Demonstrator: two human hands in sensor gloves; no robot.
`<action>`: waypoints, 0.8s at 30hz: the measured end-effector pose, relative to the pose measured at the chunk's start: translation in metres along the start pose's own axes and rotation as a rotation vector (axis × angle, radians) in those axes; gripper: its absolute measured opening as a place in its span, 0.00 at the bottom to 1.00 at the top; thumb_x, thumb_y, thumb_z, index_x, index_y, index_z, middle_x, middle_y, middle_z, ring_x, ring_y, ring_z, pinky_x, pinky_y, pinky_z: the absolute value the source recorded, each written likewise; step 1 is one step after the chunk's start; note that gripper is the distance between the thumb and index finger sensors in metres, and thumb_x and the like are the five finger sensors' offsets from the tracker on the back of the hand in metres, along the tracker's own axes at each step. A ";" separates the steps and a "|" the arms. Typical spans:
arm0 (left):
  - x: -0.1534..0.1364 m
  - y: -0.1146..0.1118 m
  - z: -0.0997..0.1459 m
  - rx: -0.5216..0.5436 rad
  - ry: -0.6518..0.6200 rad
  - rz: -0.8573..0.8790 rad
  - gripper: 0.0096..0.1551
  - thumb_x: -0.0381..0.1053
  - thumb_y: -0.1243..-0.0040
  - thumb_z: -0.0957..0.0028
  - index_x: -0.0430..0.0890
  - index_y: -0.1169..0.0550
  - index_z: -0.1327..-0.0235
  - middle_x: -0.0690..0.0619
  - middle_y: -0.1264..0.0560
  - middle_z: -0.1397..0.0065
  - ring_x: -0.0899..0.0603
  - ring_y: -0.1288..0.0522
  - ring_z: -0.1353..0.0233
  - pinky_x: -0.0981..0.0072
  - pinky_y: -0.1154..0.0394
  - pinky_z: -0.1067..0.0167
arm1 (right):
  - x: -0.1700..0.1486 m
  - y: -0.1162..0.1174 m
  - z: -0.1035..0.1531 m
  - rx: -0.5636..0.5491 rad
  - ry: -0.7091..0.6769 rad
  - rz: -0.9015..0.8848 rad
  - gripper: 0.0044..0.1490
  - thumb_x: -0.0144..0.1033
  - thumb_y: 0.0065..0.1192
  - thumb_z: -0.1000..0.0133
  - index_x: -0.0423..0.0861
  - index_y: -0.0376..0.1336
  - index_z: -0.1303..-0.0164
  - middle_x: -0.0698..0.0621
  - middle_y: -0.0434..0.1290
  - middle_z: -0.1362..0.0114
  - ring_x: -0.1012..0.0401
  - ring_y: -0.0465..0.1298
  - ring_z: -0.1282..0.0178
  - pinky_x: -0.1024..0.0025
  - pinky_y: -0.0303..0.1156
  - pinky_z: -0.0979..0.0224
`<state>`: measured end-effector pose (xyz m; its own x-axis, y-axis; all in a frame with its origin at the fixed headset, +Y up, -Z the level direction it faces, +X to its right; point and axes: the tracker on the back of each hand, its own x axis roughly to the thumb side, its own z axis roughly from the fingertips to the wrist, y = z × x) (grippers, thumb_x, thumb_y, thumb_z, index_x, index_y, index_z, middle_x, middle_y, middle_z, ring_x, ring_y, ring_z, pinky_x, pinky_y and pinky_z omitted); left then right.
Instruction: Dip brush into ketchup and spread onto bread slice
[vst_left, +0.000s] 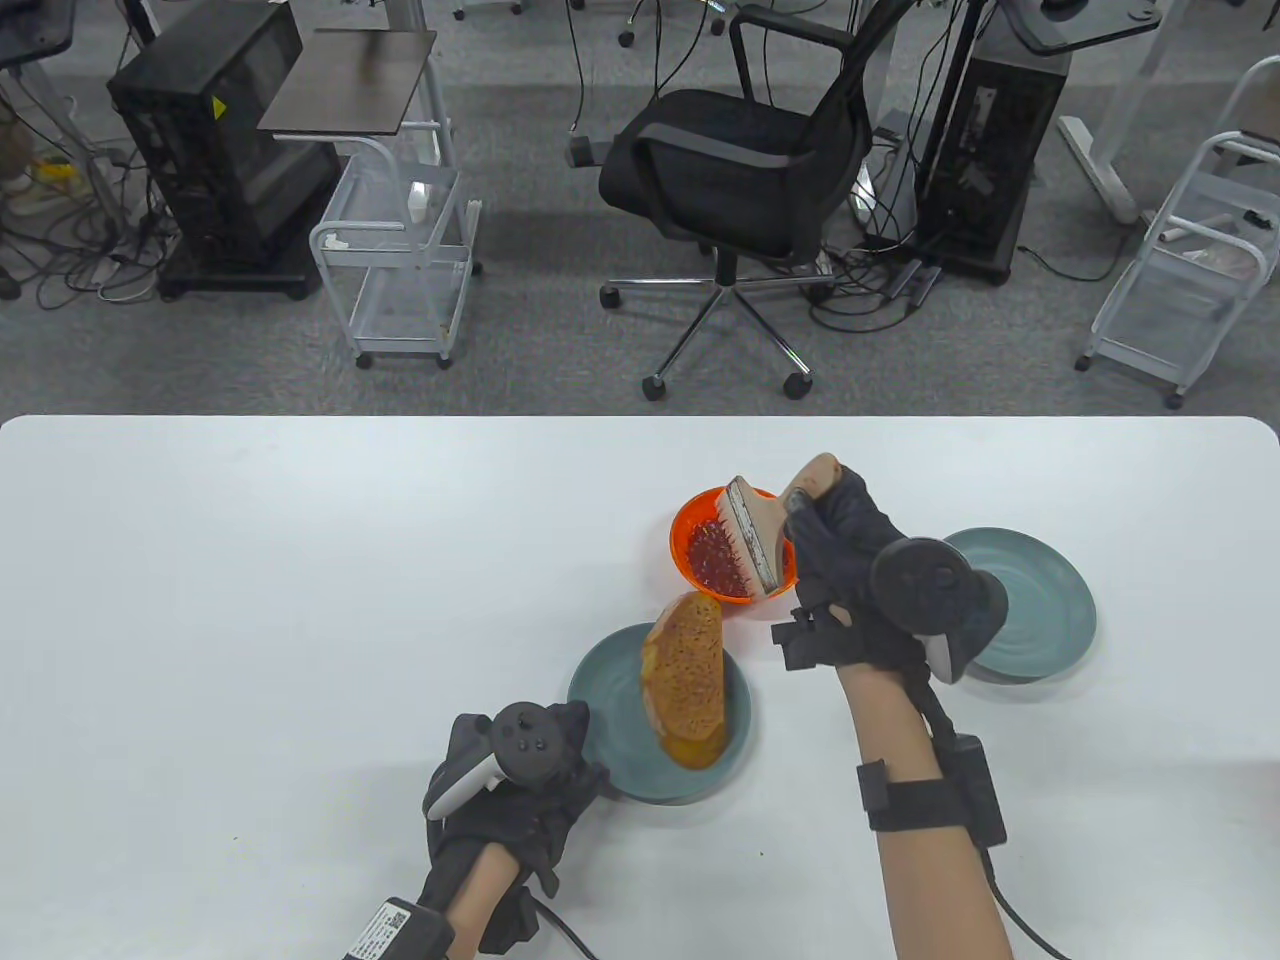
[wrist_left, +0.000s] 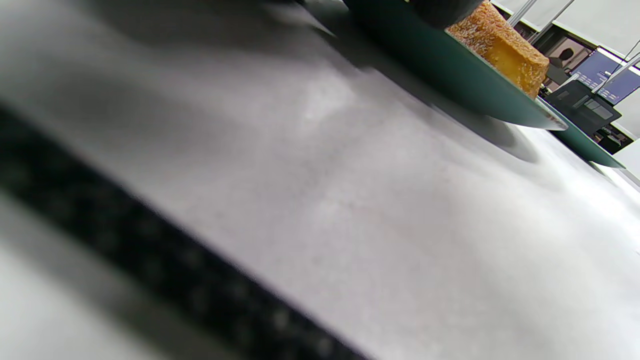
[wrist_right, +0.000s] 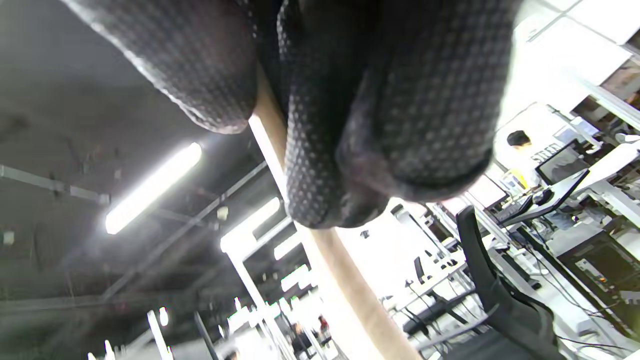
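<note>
A bread slice (vst_left: 686, 667) lies on a teal plate (vst_left: 602, 690) near the table's front middle; it also shows in the left wrist view (wrist_left: 505, 45). An orange bowl (vst_left: 686, 530) with red ketchup stands just behind it. My right hand (vst_left: 850, 560) grips the wooden handle of a wide brush (vst_left: 755, 535), whose bristles hang over the bowl with ketchup on them. In the right wrist view my gloved fingers (wrist_right: 320, 125) wrap the handle (wrist_right: 345, 280). My left hand (vst_left: 520, 770) rests at the plate's front left edge; how its fingers lie is hidden.
A second teal plate (vst_left: 1040, 600) sits at the right, partly under my right hand. An office chair (vst_left: 740, 170), carts and computer towers stand beyond the table's far edge.
</note>
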<state>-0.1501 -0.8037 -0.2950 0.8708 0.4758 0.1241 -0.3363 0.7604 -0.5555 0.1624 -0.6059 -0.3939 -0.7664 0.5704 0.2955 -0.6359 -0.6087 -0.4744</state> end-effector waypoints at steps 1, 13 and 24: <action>0.000 0.000 0.000 0.000 0.000 -0.001 0.40 0.59 0.61 0.28 0.47 0.62 0.17 0.43 0.60 0.14 0.34 0.67 0.18 0.38 0.64 0.30 | 0.002 0.007 -0.006 0.030 -0.011 0.037 0.26 0.38 0.71 0.42 0.41 0.65 0.38 0.36 0.76 0.43 0.51 0.89 0.58 0.64 0.88 0.58; 0.000 0.000 0.000 -0.011 -0.004 -0.001 0.40 0.59 0.62 0.28 0.47 0.63 0.17 0.43 0.61 0.14 0.34 0.68 0.18 0.38 0.65 0.30 | -0.011 0.067 -0.043 0.140 0.043 0.187 0.26 0.37 0.71 0.42 0.43 0.65 0.36 0.36 0.76 0.41 0.49 0.89 0.55 0.61 0.87 0.55; 0.000 0.000 0.000 -0.015 -0.006 0.003 0.40 0.59 0.62 0.28 0.47 0.63 0.17 0.43 0.62 0.14 0.34 0.68 0.18 0.38 0.65 0.30 | -0.023 0.088 -0.042 0.184 0.070 0.235 0.26 0.36 0.71 0.42 0.42 0.65 0.37 0.36 0.76 0.41 0.49 0.89 0.55 0.61 0.87 0.55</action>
<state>-0.1503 -0.8042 -0.2952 0.8676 0.4807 0.1272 -0.3334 0.7522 -0.5684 0.1275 -0.6492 -0.4774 -0.8904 0.4350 0.1340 -0.4526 -0.8144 -0.3631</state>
